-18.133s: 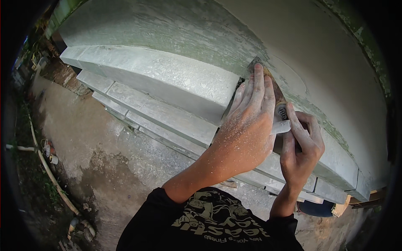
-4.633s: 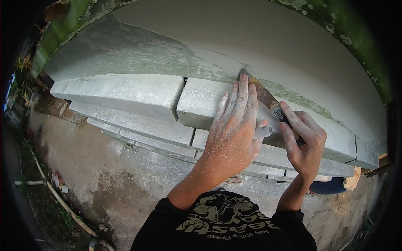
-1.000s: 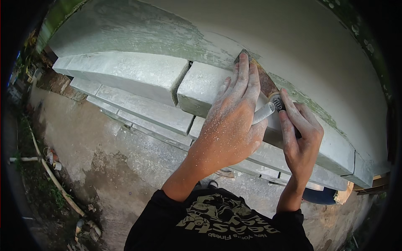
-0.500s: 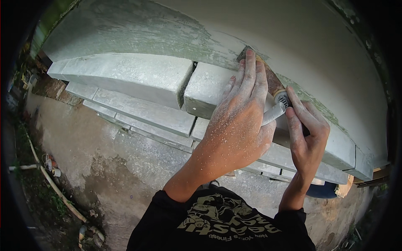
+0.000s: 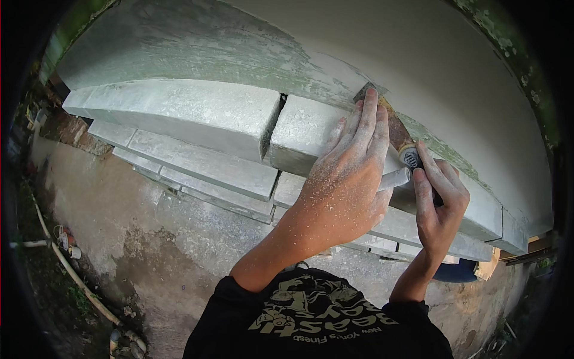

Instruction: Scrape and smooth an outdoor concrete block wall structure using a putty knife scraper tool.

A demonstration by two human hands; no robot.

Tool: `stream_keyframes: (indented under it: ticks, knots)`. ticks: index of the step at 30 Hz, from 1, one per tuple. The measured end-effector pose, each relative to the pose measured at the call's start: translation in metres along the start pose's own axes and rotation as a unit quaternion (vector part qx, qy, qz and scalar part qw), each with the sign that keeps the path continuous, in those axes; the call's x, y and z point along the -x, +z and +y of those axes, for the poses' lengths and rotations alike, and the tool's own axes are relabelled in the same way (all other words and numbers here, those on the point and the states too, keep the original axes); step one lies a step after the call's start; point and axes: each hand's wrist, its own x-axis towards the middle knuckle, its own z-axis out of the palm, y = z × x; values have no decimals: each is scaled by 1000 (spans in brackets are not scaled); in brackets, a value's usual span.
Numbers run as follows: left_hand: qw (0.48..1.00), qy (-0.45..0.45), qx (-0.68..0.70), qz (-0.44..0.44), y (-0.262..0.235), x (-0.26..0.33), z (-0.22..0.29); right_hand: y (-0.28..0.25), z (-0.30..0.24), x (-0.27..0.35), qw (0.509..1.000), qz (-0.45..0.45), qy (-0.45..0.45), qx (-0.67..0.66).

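Observation:
My left hand [image 5: 344, 179], dusted with pale grit, lies flat with fingers spread on a grey moulded ledge block [image 5: 302, 134] set against the plastered wall [image 5: 382, 48]. Its fingertips press on the rusty blade of a scraper [image 5: 391, 128] that lies along the joint between ledge and wall. My right hand [image 5: 439, 200] is closed around the scraper's handle, just right of the left hand. A narrow gap [image 5: 272, 128] separates this block from the longer ledge block [image 5: 179, 113] to its left.
Stepped grey mouldings [image 5: 203, 173] run below the ledge. Underneath is a stained, rough concrete wall base [image 5: 131, 239]. A hose or pipe [image 5: 66, 263] lies on the ground at lower left. A blue object [image 5: 457, 272] and wooden pieces [image 5: 526, 248] sit at lower right.
Both hands and the scraper stay on the same spot of the ledge. The view has shifted slightly, and the hands have edged a little along the joint.

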Motion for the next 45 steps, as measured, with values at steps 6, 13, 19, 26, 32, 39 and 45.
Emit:
stream_keyframes:
  ticks: [6, 13, 19, 26, 32, 39, 45]
  knots:
    - [1000, 5, -5, 10, 4, -4, 0, 9, 4, -3, 999, 20, 13, -22]
    - [1000, 14, -17, 6, 7, -3, -1, 6, 6, -1, 1000, 21, 6, 5]
    - [999, 20, -31, -3, 5, -1, 1, 3, 8, -1, 1000, 16, 17, -15]
    - [1000, 0, -17, 15, -1, -2, -7, 16, -2, -1, 999, 21, 11, -39]
    - [1000, 10, -6, 19, -3, -4, -4, 16, -6, -7, 999, 36, 8, -26]
    - [999, 10, -41, 1, 0, -1, -5, 10, -2, -9, 999, 26, 34, -22]
    - [999, -25, -33, 35, 5, -1, -6, 14, -2, 3, 1000, 18, -8, 0]
